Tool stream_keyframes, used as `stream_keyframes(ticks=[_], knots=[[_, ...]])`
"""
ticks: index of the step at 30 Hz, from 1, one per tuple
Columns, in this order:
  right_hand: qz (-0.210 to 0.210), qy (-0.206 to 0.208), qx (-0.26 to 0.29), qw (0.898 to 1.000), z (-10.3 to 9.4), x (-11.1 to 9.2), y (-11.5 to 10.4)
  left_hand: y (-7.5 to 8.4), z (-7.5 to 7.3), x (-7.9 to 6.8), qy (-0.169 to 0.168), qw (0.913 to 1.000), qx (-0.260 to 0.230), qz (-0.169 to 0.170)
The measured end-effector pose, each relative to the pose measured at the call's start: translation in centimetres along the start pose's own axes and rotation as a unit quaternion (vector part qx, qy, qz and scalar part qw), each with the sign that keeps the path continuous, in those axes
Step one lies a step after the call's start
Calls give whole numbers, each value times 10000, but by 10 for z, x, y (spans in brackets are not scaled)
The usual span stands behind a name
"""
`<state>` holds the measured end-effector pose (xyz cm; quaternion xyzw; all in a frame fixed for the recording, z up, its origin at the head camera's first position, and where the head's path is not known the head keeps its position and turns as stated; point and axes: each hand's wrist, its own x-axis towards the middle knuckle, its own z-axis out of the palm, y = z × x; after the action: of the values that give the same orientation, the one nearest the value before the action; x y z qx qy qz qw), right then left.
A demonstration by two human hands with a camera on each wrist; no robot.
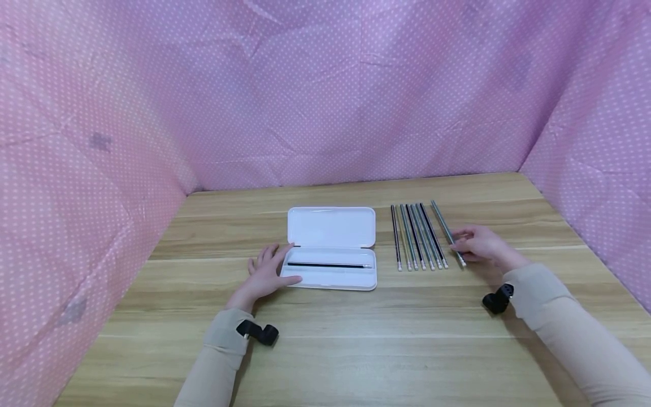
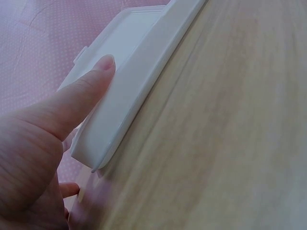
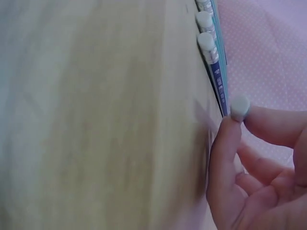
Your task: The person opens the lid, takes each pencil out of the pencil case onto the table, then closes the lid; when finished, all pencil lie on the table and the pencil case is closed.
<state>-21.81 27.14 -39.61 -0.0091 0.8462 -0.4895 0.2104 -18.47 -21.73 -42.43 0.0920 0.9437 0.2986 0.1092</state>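
An open white pencil case (image 1: 331, 227) lies on the table with its lid folded back. A single dark pencil (image 1: 325, 265) lies lengthwise in its lower half. My left hand (image 1: 265, 278) rests at the case's left end, thumb (image 2: 93, 86) along the front side and the other fingers spread by the left edge. To the right, my right hand (image 1: 478, 244) pinches a greenish pencil (image 1: 441, 220) near its white eraser (image 3: 240, 108) between thumb and finger. This pencil slants beside a row of several pencils (image 1: 433, 234), whose erasers point toward me.
The wooden table (image 1: 356, 350) carries everything. Pink dotted cloth (image 1: 325, 113) hangs behind it and along both sides. A black wrist camera (image 1: 259, 332) is strapped to the left sleeve, another camera (image 1: 497, 299) to the right.
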Motion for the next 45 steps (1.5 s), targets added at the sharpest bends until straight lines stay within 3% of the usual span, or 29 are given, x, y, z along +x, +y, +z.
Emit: stream_keyframes(ticks=[9,45], knots=[[48,158,-579,9982,5,2,-5,0,-1,-1,20,10000,46,11],[126,239,-535,9982,14,11,-11,2,-1,-3,30,10000,-11,73]])
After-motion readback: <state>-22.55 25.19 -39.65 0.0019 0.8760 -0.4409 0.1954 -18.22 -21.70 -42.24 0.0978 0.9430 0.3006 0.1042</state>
